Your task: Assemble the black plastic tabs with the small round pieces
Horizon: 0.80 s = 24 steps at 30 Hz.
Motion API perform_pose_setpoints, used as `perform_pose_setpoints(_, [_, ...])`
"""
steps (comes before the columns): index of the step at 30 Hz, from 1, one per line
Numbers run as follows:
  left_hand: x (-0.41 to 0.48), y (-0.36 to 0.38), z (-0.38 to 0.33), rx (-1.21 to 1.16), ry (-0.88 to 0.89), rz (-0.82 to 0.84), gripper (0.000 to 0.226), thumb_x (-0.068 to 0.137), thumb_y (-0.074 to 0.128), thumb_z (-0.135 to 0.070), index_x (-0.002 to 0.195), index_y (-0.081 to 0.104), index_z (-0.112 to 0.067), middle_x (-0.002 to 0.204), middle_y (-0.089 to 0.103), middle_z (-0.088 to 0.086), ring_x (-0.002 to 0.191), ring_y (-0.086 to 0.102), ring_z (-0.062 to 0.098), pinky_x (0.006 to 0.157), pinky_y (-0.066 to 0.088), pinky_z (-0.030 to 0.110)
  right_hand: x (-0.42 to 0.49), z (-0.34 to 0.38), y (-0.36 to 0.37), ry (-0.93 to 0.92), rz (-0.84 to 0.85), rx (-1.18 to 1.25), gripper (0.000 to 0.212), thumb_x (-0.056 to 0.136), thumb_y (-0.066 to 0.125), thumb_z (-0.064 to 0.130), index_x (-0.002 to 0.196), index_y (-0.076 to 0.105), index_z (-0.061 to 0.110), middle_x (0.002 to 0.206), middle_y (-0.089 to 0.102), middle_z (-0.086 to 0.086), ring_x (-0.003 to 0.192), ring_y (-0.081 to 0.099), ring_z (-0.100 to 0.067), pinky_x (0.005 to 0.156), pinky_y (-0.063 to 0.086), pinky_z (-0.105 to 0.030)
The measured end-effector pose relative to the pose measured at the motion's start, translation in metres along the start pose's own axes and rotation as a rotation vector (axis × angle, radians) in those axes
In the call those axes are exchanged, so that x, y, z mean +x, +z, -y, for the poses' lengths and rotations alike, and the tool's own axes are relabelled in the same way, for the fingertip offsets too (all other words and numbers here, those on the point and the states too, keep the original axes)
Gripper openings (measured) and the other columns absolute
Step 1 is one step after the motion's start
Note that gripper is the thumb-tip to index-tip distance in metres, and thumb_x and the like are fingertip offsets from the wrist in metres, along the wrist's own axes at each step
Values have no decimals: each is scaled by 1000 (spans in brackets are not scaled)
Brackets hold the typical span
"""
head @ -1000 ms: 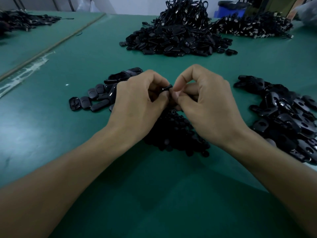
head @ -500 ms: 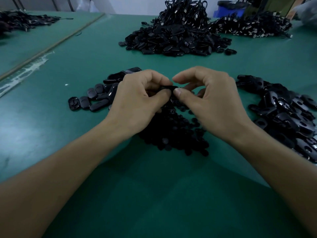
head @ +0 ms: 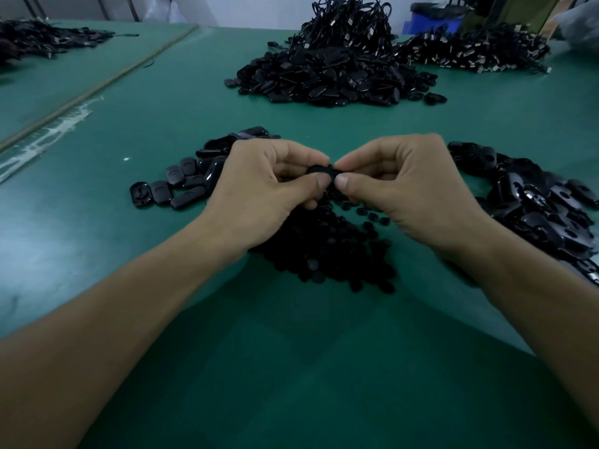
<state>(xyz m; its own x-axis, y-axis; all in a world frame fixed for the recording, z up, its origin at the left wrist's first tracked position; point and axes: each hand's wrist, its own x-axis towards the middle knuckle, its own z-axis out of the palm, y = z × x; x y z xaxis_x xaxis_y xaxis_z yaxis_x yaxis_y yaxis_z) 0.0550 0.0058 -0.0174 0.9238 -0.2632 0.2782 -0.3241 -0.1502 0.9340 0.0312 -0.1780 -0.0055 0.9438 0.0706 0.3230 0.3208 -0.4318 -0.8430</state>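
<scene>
My left hand (head: 269,192) and my right hand (head: 405,189) meet over the middle of the green table, both pinching one black plastic tab (head: 322,171) between thumbs and forefingers. Most of the tab is hidden by my fingertips, and I cannot see a round piece in it. Below the hands lies a heap of small round black pieces (head: 327,254). A small group of black tabs (head: 175,187) sits left of my left hand. A larger spread of open tabs (head: 534,205) lies to the right.
A big mound of black tabs (head: 327,79) stands at the back centre, with corded pieces (head: 350,24) heaped behind it and more (head: 473,51) at the back right. A blue bin (head: 434,17) is beyond. Another dark pile (head: 39,40) lies far left.
Both hands have kept hold of the tab between them. The thumbs have shifted to press together on its near side, and the hands sit slightly lower than a second ago.
</scene>
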Motion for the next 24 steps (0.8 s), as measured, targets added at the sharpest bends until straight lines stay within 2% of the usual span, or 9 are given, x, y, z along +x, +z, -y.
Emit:
perform_pose_setpoints(7, [2,-1,2,69,9,-3,12,84,78,-4,94,76,-11,77,77,6,64,72,12,65,57,22,2,0,2,12,-18,-104,10,80,79,16,79,75,26,71,74,8,67,69,-4,67,53,-23])
perform_pose_setpoints(10, [1,-2,2,128,31,-3,11,84,79,-7,92,77,-15,75,77,1,65,73,14,67,60,27,2,0,3,10,-31,-113,8,79,78,18,79,75,25,70,74,7,66,69,-5,66,55,-27])
perform_pose_setpoints(13, [1,-2,0,167,60,1,13,84,79,-9,88,75,-21,72,76,-2,63,73,13,64,59,25,1,-1,2,6,-28,-98,10,80,78,17,79,75,26,70,74,8,66,69,-4,64,53,-25])
perform_pose_setpoints(19, [-2,-1,-2,266,112,-17,15,84,78,-10,83,73,-25,68,74,-6,56,70,9,58,56,21,-1,0,1,-5,23,-58,14,83,78,10,82,76,24,73,76,5,70,72,-8,71,58,-26])
perform_pose_setpoints(24, [-1,-1,3,214,113,-34,13,84,78,-8,86,74,-21,72,74,-2,60,71,13,62,61,30,0,-3,2,-2,21,-22,18,84,76,7,84,75,25,74,76,2,72,73,-13,74,59,-29])
